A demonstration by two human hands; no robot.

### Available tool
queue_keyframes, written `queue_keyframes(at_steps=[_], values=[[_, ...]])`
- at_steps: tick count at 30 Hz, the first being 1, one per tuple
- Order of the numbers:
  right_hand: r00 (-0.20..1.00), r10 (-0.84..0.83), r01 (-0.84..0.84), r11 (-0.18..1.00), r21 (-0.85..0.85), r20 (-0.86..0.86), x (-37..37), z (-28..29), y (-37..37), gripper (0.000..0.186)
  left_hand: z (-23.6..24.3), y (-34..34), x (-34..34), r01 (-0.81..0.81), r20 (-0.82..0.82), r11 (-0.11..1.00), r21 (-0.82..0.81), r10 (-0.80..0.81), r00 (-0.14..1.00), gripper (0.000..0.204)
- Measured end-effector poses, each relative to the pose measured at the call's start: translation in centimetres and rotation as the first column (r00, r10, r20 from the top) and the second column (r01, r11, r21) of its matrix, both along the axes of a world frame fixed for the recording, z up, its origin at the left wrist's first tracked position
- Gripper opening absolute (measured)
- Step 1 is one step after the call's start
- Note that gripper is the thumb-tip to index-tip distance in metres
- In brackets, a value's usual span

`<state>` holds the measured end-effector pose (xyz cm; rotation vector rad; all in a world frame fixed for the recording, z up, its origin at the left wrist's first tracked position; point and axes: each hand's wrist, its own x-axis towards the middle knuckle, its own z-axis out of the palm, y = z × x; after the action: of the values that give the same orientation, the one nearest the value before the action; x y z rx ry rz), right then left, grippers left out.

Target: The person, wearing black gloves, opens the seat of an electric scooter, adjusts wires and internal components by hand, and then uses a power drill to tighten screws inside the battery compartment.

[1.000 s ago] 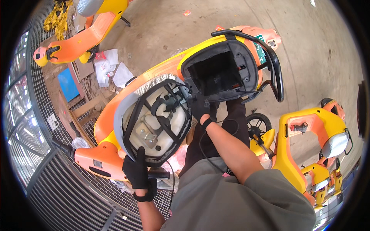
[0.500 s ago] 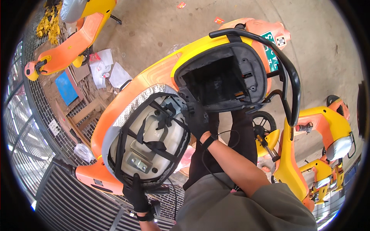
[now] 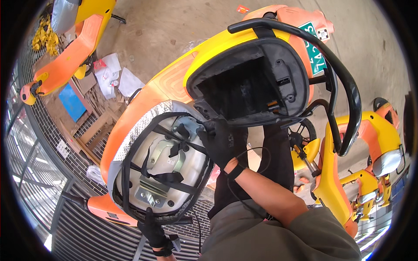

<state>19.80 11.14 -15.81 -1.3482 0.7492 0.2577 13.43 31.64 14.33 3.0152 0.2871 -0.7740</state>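
Observation:
A scooter seat (image 3: 130,174) is tipped over with its pale underside facing up, crossed by black straps and carrying a metal latch plate (image 3: 150,194). My left hand (image 3: 152,230), in a black glove, grips the seat's near rim; part of its fingers is hidden beneath. At the other end of the seat, beside the metal hinge bracket (image 3: 188,126), is my right hand (image 3: 220,143), also black-gloved. Its fingers are bent together in a pinch, and whatever is between them is hidden. Right behind it gapes the black storage compartment (image 3: 235,93) of the orange and yellow scooter (image 3: 167,80).
A black grab rail (image 3: 348,100) curves round the scooter's rear. More scooters stand at the upper left and right (image 3: 333,182). Cardboard, papers (image 3: 109,76) and a blue board (image 3: 73,103) lie on the left. A thin black cable (image 3: 267,152) loops by my right wrist.
The seat's underside has tilted further into view, its near end lower in the picture. My left hand has moved down with it; my right hand stays by the hinge, and the view has shifted slightly.

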Motion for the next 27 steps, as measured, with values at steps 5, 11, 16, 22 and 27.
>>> queue_keyframes(at_steps=[5,11,16,22,27], values=[[0.999,0.040,-0.041,0.999,-0.010,-0.035,-0.8,-0.6,1.2,0.025,0.3,0.6,0.0,0.143,-0.089,0.987,0.079,-0.136,0.987,0.029],[0.989,0.122,-0.125,0.991,-0.039,-0.079,-1.1,-0.3,1.1,0.030,-0.5,-1.0,0.5,-0.298,0.043,0.947,-0.123,0.305,0.951,0.030],[0.989,-0.013,0.008,0.999,-0.033,-0.144,-1.3,-0.8,2.3,0.035,-0.3,-0.1,-0.1,-0.215,-0.030,0.976,-0.029,0.214,0.976,0.035],[0.980,0.125,-0.114,0.991,0.076,-0.155,-0.1,-0.2,0.3,0.033,-0.7,-0.9,0.1,-0.273,0.003,0.955,-0.114,0.276,0.961,0.033],[0.993,-0.016,0.038,0.981,0.192,-0.114,-0.2,-0.4,0.9,0.025,-1.0,-1.4,0.9,-0.561,-0.049,0.781,-0.273,0.571,0.819,0.030]])
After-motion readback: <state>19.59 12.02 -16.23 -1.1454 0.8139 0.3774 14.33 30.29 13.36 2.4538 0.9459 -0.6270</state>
